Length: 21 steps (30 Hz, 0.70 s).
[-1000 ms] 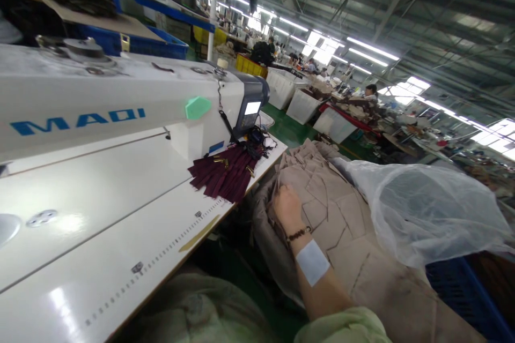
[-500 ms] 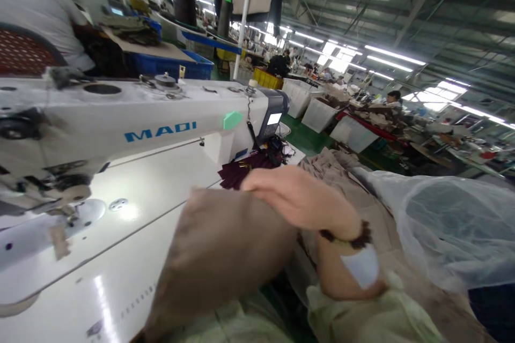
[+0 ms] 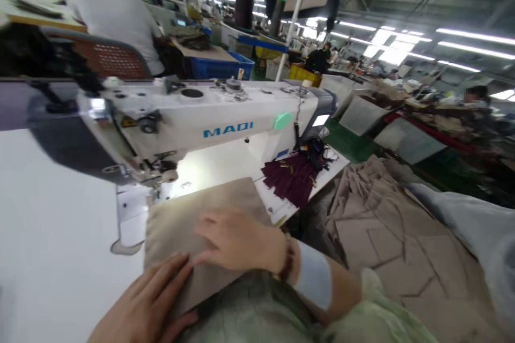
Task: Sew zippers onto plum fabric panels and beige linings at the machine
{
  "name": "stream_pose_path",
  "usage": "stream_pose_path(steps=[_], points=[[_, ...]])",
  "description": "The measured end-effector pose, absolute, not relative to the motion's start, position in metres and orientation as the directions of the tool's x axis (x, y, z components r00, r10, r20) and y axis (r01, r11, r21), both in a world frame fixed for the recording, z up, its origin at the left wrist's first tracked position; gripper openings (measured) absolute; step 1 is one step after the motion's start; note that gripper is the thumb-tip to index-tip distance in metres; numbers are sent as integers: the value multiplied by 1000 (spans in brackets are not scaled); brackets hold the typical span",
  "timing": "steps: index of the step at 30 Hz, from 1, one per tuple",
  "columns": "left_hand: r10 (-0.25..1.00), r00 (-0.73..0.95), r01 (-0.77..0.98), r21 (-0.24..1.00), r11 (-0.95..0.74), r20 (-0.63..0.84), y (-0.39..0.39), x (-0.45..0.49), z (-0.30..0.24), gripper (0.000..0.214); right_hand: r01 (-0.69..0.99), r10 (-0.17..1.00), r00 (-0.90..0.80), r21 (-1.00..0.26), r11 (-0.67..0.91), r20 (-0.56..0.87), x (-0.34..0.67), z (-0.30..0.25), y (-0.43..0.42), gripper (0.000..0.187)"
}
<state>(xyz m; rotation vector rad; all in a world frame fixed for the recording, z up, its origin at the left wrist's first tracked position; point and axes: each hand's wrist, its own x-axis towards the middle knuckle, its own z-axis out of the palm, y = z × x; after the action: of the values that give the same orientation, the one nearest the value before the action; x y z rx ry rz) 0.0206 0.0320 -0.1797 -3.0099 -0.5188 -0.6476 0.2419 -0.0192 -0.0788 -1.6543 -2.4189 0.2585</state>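
A piece of brown fabric [image 3: 237, 195] lies flat on the white sewing machine bed, its far left corner close to the needle and presser foot [image 3: 159, 187]. At its near left edge my left hand [image 3: 148, 300] has its fingers over the top and its thumb low at the edge, holding the cloth. My right hand [image 3: 237, 238] rests on the middle of the fabric with its fingers stretched out, somewhat blurred. The two hands almost touch at the fingertips. The sewing machine [image 3: 225, 112] stands just beyond the fabric.
Dark maroon zipped pieces [image 3: 292, 174] lie at the right end of the machine bed. A large pile of brown fabric pieces [image 3: 386, 241] is at the right, beside a translucent plastic bag [image 3: 462, 214]. Behind the machine, a person [image 3: 116, 16] sits near a blue crate [image 3: 217, 67].
The fabric has come down flat on the machine bed near the needle. My right hand has moved left with it, and my left hand has come into view. The view has swung left.
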Motion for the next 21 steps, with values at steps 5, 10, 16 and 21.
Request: stream_pose_path(steps=[5,10,16,21], points=[[411,830,370,179,-912,377,19,32,-134,41,879,933,-329,-409,245,-148,254,-87,-73,45],[527,806,437,329,-837,269,16,38,-123,39,862,981,-173,-495,109,-85,255,-95,-71,20],[650,717,478,500,-722,253,26,23,-131,31,925,985,-95,-379,34,-143,255,-87,-42,20],[762,617,603,502,-620,199,30,10,-127,24,990,969,-69,-135,38,-238,251,-92,-28,20]])
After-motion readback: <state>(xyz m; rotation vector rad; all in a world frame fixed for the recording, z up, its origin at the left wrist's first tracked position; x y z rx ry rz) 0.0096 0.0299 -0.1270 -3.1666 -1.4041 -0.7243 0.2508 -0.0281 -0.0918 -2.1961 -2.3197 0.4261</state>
